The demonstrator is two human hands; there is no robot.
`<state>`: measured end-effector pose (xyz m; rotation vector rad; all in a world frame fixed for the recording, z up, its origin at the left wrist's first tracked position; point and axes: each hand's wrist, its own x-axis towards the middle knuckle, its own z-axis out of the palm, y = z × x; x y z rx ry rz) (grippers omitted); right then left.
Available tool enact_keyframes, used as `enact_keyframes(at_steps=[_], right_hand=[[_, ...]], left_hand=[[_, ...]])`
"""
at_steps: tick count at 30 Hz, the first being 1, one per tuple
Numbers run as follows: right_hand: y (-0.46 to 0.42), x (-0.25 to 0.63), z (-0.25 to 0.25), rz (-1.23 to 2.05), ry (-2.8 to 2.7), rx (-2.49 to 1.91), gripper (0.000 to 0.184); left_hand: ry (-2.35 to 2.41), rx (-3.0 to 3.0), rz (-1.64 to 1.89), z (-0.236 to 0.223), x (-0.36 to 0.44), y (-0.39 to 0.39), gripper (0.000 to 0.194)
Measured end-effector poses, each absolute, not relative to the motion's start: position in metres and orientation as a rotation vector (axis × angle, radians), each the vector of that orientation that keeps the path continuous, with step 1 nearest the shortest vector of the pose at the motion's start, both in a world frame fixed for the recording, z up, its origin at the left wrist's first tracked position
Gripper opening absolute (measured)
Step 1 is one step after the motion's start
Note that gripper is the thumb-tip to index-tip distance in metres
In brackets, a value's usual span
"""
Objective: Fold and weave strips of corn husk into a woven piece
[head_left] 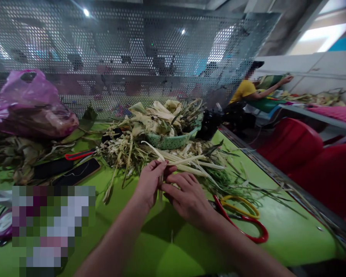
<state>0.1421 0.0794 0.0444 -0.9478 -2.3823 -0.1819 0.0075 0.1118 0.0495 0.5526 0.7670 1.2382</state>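
My left hand (151, 181) is closed, thumb and fingers pinching a pale husk strip (153, 149) whose curled tip rises above the thumb. A thin end of it hangs below the fingers. Right beside it, my right hand (186, 194) has its fingers curled in at the lower part of the strip; its fingertips are partly hidden. Long pale husk strips (190, 163) lie just beyond both hands. Red and yellow handled scissors (245, 217) rest on the table by my right wrist.
A green basket (170, 142) heaped with dried husks (161, 115) stands on the green table (118, 238). Plant scraps surround it. At left are a pink plastic bag (34, 104), a red cutter (79, 154) and a dark phone (77, 172). Red chairs (291, 142) and a person in yellow (243, 90) are right.
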Motion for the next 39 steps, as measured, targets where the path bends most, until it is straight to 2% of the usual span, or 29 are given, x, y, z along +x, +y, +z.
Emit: enact_keyframes(at_steps=[3, 13, 20, 25, 33, 39], right_hand=[[0.078, 0.14, 0.043, -0.23, -2.409, -0.938, 0.019], [0.077, 0.137, 0.041, -0.25, -2.413, -0.862, 0.018], [0.08, 0.15, 0.05, -0.087, -2.158, -0.929, 0.011], [0.089, 0.162, 0.055, -0.003, -1.885, -1.185, 0.003], [0.094, 0.167, 0.053, 0.346, -1.739, -1.272, 0.011], [0.092, 0.17, 0.052, 0.51, -1.732, -1.325, 0.016]], left_hand=[[0.792, 0.548, 1.217, 0.054, 0.009, 0.11, 0.027], [0.767, 0.584, 1.178, 0.045, 0.011, 0.11, 0.029], [0.85, 0.869, 1.257, 0.043, 0.01, 0.114, 0.024], [0.749, 0.983, 1.098, 0.046, 0.01, 0.113, 0.026], [0.722, 1.043, 1.018, 0.049, 0.011, 0.108, 0.025], [0.867, 1.039, 1.116, 0.049, 0.01, 0.111, 0.02]])
